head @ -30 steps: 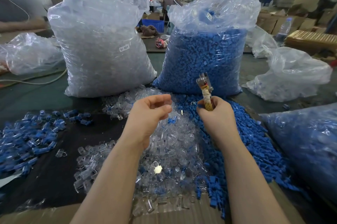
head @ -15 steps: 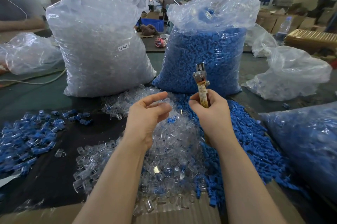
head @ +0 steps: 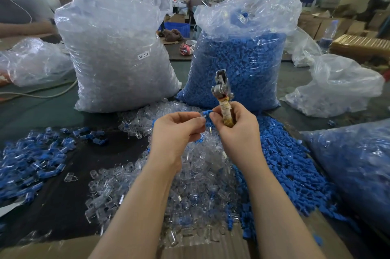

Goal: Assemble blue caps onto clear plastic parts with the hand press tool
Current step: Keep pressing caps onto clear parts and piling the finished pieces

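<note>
Two hands now nearly touching above the loose pile, against a clear gap half a second back. Meaning, probably: a blue cap and clear part being brought together for pressing, the squeeze itself not yet made.

Far left on the tabletop (head: 69, 111): finished pieces (head: 31, 161), clear with blue ends, spread in a loose heap. Behind, a tall bag of clear parts (head: 118, 52).

Left hand (head: 175, 132): raised over the clear plastic parts (head: 190, 185), back toward the camera, fingers curled inward, fingertips closed toward the right thumb. Held piece hidden behind the knuckles; can't tell what is pinched, if anything.

Between the fingertips: a small blue cap (head: 205, 113), just visible, touching or nearly touching both hands.

Right hand (head: 236, 132): wrapped around the taped handle of the hand press tool (head: 222, 98), held upright, metal head above the fist, tilted slightly left.

Further right: loose blue caps (head: 291, 163) banked against the clear pile, and the bag of blue caps (head: 238, 68) behind.
</note>
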A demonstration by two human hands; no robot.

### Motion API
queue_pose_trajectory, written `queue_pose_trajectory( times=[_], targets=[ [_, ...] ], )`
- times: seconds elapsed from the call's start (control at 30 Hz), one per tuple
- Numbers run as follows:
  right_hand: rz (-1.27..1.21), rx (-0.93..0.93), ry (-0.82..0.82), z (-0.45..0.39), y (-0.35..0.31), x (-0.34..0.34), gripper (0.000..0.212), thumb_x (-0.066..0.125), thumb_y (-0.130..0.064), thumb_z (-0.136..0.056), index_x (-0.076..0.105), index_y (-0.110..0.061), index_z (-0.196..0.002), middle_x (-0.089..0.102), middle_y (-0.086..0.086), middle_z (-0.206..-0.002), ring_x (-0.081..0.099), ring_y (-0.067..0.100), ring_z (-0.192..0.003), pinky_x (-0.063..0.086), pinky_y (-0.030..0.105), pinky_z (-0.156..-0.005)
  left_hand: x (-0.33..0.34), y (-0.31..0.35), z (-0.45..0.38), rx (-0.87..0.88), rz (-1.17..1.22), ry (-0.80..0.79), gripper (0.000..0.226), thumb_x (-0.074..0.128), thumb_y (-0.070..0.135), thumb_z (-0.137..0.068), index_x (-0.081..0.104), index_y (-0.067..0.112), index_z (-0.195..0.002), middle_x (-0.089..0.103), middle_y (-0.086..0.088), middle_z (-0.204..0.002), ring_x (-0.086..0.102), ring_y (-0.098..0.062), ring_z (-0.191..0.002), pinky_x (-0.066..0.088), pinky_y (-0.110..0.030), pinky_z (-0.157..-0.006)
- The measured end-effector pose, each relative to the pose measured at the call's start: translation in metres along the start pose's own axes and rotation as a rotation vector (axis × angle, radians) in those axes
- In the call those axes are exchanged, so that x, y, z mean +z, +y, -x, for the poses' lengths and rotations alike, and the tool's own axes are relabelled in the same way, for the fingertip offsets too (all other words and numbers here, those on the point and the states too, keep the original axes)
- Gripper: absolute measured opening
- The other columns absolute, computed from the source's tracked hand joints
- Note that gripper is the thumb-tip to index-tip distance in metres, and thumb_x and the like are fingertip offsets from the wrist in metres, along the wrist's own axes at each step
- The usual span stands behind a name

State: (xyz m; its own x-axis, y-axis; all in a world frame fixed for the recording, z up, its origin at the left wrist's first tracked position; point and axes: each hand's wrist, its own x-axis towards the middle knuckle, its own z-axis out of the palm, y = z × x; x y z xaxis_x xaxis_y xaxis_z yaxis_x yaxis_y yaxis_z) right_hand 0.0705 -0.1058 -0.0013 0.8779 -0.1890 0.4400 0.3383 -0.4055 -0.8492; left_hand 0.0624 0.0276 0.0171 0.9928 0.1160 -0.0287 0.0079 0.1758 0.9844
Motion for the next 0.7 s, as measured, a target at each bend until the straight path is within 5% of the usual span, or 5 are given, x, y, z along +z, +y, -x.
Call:
queue_pose_trajectory(
  times=[0.3, 0.57, 0.7],
  targets=[
    [0.061, 0.0, 0.012, 0.0018, -0.0015, 0.0007, 0.012, 0.069, -0.027, -0.089, 0.062, -0.02, -0.083, 0.057, -0.011, -0.061, 0.051, -0.001, -0.056, 0.038, 0.012, -0.051, 0.007, 0.0023, 0.0053, 0.2, -0.187, 0.075, 0.011, 0.08, 0.006, -0.076, 0.075, 0.015, -0.077, 0.074, 0.0, -0.069, 0.07, -0.01, -0.067, 0.058, -0.022, -0.065],
    [-0.031, 0.055, -0.144, -0.0022, -0.0041, -0.004, 0.008, 0.066, -0.019, -0.09, 0.065, -0.021, -0.083, 0.055, -0.017, -0.056, 0.043, 0.002, -0.05, 0.034, 0.015, -0.049, 0.0056, 0.0015, 0.0047, 0.325, -0.335, 0.117, 0.016, 0.08, 0.01, -0.077, 0.074, 0.025, -0.075, 0.073, 0.012, -0.071, 0.069, -0.002, -0.069, 0.057, -0.02, -0.068],
    [-0.104, 0.095, -0.218, -0.0005, -0.006, -0.0069, 0.015, 0.064, -0.015, -0.09, 0.068, -0.027, -0.083, 0.065, -0.003, -0.067, 0.048, 0.004, -0.057, 0.04, 0.017, -0.051, 0.0041, -0.0006, 0.0027, 0.321, -0.341, 0.135, 0.011, 0.079, 0.012, -0.08, 0.074, 0.021, -0.077, 0.072, 0.008, -0.07, 0.068, -0.006, -0.068, 0.057, -0.021, -0.069]
  ],
)
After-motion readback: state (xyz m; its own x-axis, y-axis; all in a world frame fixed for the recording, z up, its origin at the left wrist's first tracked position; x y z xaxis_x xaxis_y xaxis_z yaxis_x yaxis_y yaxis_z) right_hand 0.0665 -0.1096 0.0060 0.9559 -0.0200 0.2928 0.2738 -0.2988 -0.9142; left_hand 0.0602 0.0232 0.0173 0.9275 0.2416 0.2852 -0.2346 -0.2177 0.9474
